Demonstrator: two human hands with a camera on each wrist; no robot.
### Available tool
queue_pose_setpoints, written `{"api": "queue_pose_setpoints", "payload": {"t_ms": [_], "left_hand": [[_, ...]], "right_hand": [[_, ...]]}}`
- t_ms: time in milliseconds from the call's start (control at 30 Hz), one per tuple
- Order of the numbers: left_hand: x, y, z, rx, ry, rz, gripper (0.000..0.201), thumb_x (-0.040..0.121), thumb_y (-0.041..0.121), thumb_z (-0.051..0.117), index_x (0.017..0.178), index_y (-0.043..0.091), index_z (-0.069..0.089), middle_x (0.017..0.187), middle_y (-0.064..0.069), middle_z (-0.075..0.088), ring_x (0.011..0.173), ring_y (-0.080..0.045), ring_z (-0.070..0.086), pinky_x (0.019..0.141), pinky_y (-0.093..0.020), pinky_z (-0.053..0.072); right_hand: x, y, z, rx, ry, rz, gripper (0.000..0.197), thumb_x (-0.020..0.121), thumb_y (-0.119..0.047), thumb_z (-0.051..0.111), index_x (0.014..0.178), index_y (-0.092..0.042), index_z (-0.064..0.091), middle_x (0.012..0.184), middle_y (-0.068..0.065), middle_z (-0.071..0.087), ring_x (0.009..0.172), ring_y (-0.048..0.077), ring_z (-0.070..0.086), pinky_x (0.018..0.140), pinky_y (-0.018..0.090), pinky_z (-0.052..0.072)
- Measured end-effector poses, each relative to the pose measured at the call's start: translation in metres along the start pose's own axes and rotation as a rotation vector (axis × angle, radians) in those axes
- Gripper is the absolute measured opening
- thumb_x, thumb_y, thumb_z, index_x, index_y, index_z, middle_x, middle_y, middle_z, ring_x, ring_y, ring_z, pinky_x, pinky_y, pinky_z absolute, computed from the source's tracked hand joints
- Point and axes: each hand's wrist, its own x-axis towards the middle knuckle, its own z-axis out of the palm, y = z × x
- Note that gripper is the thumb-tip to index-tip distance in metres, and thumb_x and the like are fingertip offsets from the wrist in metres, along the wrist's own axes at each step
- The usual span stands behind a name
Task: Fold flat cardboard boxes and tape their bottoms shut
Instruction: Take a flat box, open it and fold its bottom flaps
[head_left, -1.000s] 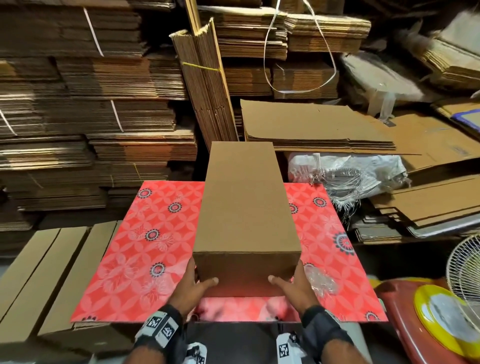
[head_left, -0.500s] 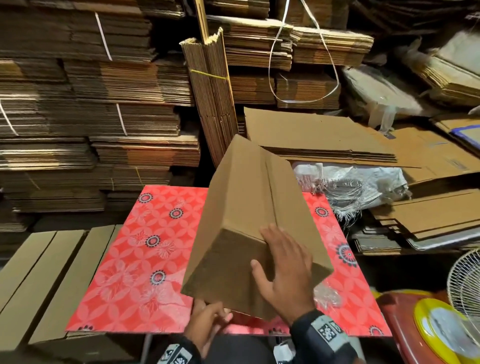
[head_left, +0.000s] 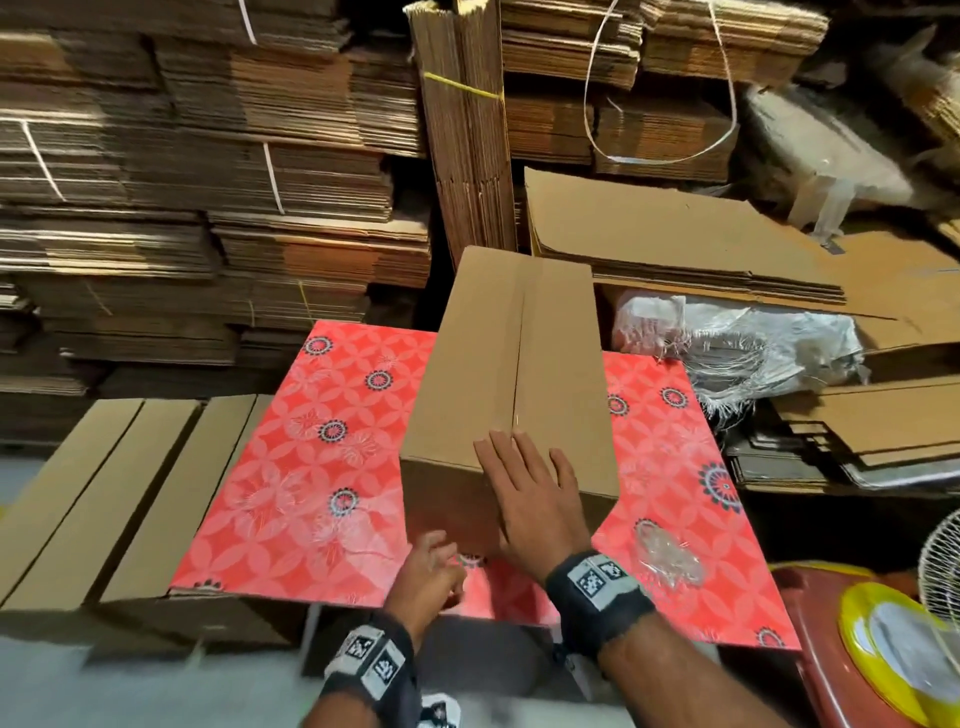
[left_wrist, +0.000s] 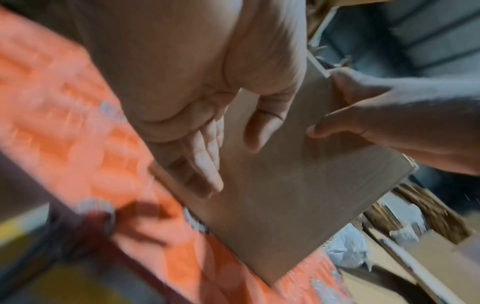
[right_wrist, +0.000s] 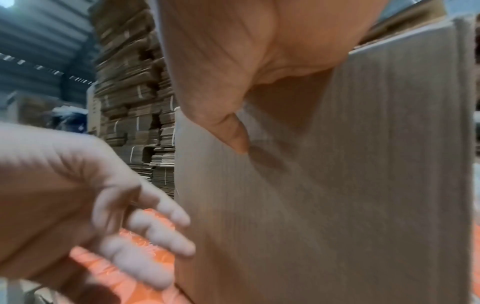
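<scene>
Box (head_left: 511, 374) already squared up, lying lengthwise on red patterned mat (head_left: 291, 467), flap seam facing up, no tape visible on it. Taping likely left. Plain brown cardboard, clean, undented. Right hand (head_left: 530, 493) spread flat, pressing near edge at seam. Left hand (head_left: 428, 571) loosely curled beside box's near end, holding nothing.
</scene>
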Motion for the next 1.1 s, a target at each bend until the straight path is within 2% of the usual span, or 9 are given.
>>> {"api": "queue_pose_setpoints", "payload": {"t_ms": [67, 133, 200, 367, 500, 667, 867, 967, 1100], "left_hand": [[-0.002, 0.012, -0.014, 0.130, 0.107, 0.156, 0.037, 0.088, -0.009, 0.057, 0.111, 0.020, 0.060, 0.112, -0.005, 0.071, 0.085, -0.026, 0.072, 0.076, -0.046, 0.063], [-0.010, 0.032, -0.025, 0.274, 0.261, 0.384, 0.031, 0.089, -0.004, 0.060, 0.098, 0.025, 0.066, 0.094, 0.000, 0.074, 0.075, -0.014, 0.070, 0.063, -0.021, 0.057], [-0.020, 0.060, -0.029, 0.406, 0.378, 0.615, 0.025, 0.085, 0.002, 0.063, 0.090, 0.026, 0.067, 0.085, 0.009, 0.071, 0.078, -0.006, 0.065, 0.063, -0.009, 0.045], [-0.022, 0.114, -0.022, 0.726, 0.277, 0.991, 0.033, 0.071, 0.021, 0.060, 0.104, 0.021, 0.064, 0.105, 0.009, 0.060, 0.100, -0.014, 0.054, 0.086, -0.028, 0.043], [0.005, 0.123, -0.012, 0.887, 0.186, 1.012, 0.040, 0.082, 0.040, 0.052, 0.116, 0.023, 0.065, 0.128, 0.005, 0.062, 0.121, -0.019, 0.052, 0.100, -0.037, 0.036], [0.037, 0.108, -0.019, 0.977, 0.145, 1.048, 0.038, 0.096, 0.042, 0.044, 0.120, 0.023, 0.067, 0.137, 0.005, 0.061, 0.130, -0.019, 0.052, 0.111, -0.032, 0.025], [0.073, 0.119, -0.046, 0.971, 0.070, 1.099, 0.040, 0.103, 0.037, 0.039, 0.128, 0.023, 0.067, 0.143, 0.007, 0.059, 0.138, -0.015, 0.048, 0.115, -0.042, 0.031], [0.089, 0.129, -0.055, 0.986, 0.042, 1.131, 0.041, 0.103, 0.037, 0.039, 0.126, 0.020, 0.069, 0.141, 0.004, 0.061, 0.136, -0.017, 0.050, 0.114, -0.041, 0.031], [0.097, 0.135, -0.061, 1.000, 0.027, 1.152, 0.040, 0.102, 0.036, 0.040, 0.124, 0.019, 0.069, 0.140, 0.002, 0.062, 0.134, -0.019, 0.052, 0.113, -0.037, 0.029]], "right_hand": [[0.002, 0.001, 0.002, 0.006, 0.017, 0.009, 0.098, 0.070, -0.030, 0.074, 0.159, -0.026, 0.032, 0.164, -0.001, 0.036, 0.149, 0.025, 0.037, 0.114, 0.056, 0.032], [0.005, 0.000, 0.002, 0.026, 0.043, 0.012, 0.095, 0.072, -0.033, 0.073, 0.158, -0.027, 0.033, 0.162, -0.002, 0.038, 0.148, 0.025, 0.038, 0.114, 0.055, 0.033], [0.006, 0.001, 0.003, 0.046, 0.044, 0.012, 0.094, 0.073, -0.033, 0.073, 0.158, -0.028, 0.034, 0.162, -0.003, 0.038, 0.148, 0.024, 0.038, 0.115, 0.055, 0.033], [0.004, 0.017, -0.013, 0.281, -0.048, -0.074, 0.100, 0.081, -0.057, 0.059, 0.162, -0.036, 0.006, 0.171, -0.007, 0.005, 0.157, 0.016, 0.010, 0.123, 0.049, 0.009], [0.003, 0.043, -0.022, 0.502, 0.039, -0.035, 0.095, 0.079, -0.074, 0.051, 0.160, -0.034, 0.024, 0.168, -0.005, 0.022, 0.154, 0.014, 0.019, 0.120, 0.042, 0.021], [0.007, 0.065, -0.005, 0.335, 0.152, 0.058, 0.078, 0.086, -0.072, 0.051, 0.147, -0.022, 0.049, 0.154, 0.002, 0.048, 0.144, 0.023, 0.042, 0.114, 0.045, 0.034], [0.024, 0.059, 0.004, 0.162, 0.149, -0.003, 0.086, 0.073, -0.056, 0.073, 0.145, -0.016, 0.049, 0.149, 0.008, 0.049, 0.138, 0.028, 0.046, 0.107, 0.046, 0.039], [0.037, 0.047, 0.003, 0.126, 0.171, 0.042, 0.085, 0.066, -0.043, 0.085, 0.140, -0.015, 0.053, 0.144, 0.007, 0.053, 0.134, 0.027, 0.049, 0.103, 0.044, 0.042], [0.046, 0.037, 0.009, 0.108, 0.216, 0.090, 0.084, 0.062, -0.042, 0.088, 0.136, -0.015, 0.056, 0.141, 0.007, 0.056, 0.132, 0.026, 0.052, 0.101, 0.042, 0.040]]}}
